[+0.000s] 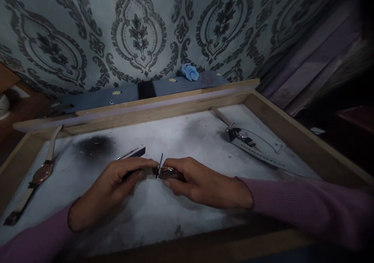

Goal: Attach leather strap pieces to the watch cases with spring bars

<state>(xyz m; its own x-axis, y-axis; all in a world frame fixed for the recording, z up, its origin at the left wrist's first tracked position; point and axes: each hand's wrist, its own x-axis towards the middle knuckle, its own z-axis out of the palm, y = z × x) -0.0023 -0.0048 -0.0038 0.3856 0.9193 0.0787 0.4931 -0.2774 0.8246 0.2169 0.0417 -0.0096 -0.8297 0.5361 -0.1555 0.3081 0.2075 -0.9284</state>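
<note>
My right hand (201, 183) is closed around a wristwatch (169, 172) with a round, copper-coloured case. Close to it, my left hand (117, 181) pinches a dark watch strap (155, 171) between thumb and forefinger. A thin dark stick (160, 165) stands slanted between the fingertips of both hands; which hand holds it I cannot tell. Just behind my left hand are a dark flat strip (139, 152) and a slim metal tool (126, 154), both partly hidden. Another copper-cased watch (42, 173) on a pale strap lies at the left.
A shallow wooden tray (280, 122) with a white, smudged bottom surrounds the work. At its right lies a watch (242, 134) among straps and a looped thin band. Behind the rim, a crumpled blue cloth (189, 72) rests on a blue surface before patterned wallpaper.
</note>
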